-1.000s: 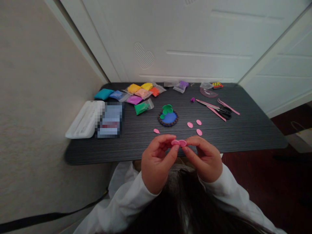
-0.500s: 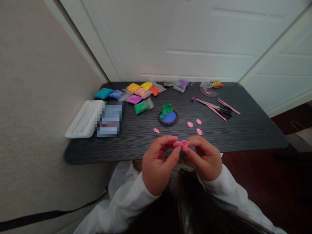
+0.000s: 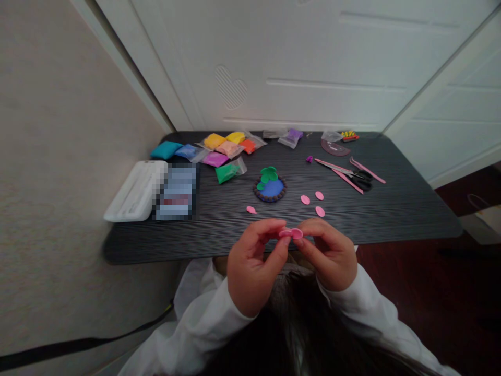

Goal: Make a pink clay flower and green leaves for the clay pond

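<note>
My left hand (image 3: 256,266) pinches a pink clay petal (image 3: 286,233) between thumb and fingers. Against it, my right hand (image 3: 329,254) grips a second, cupped pink petal (image 3: 298,234); the two petals touch at their inner ends. Both hands are above the front edge of the table. Just beyond them lie loose pink petals, one (image 3: 251,210) at the left and three at the right, among them one oval (image 3: 320,211). Behind these sits a round blue clay disc (image 3: 274,189) rimmed with brown beads, bearing green clay leaves (image 3: 269,174).
Bagged coloured clay, including a green packet (image 3: 230,171), lies at the back left. A white case (image 3: 136,191) and a blurred packet (image 3: 178,193) stand at the left. Scissors (image 3: 362,179), pink tools (image 3: 368,171) and a small purple piece (image 3: 309,159) are at the right on the dark table (image 3: 211,235).
The joined petals have dipped and turned slightly between my fingers. My hands have barely shifted, and everything on the table stays put.
</note>
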Demonstrator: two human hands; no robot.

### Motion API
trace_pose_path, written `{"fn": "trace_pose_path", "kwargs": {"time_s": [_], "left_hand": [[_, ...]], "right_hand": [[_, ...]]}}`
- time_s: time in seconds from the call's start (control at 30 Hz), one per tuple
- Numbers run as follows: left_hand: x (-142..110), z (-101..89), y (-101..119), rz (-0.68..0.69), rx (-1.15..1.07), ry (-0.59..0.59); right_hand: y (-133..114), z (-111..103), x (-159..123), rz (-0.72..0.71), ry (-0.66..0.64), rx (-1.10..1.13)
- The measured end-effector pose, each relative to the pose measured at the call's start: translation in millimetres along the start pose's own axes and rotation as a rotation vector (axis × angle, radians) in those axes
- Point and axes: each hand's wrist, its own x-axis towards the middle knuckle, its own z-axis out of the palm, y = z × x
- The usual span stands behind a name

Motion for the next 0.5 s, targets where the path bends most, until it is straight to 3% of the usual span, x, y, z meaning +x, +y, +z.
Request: {"fn": "trace_pose_path", "kwargs": {"time_s": [0.5], "left_hand": [[0.0, -1.1, 2.6, 0.042, -0.008, -0.047]], "right_hand": [[1.0, 0.7, 0.0, 0.067, 0.025, 0.096]]}}
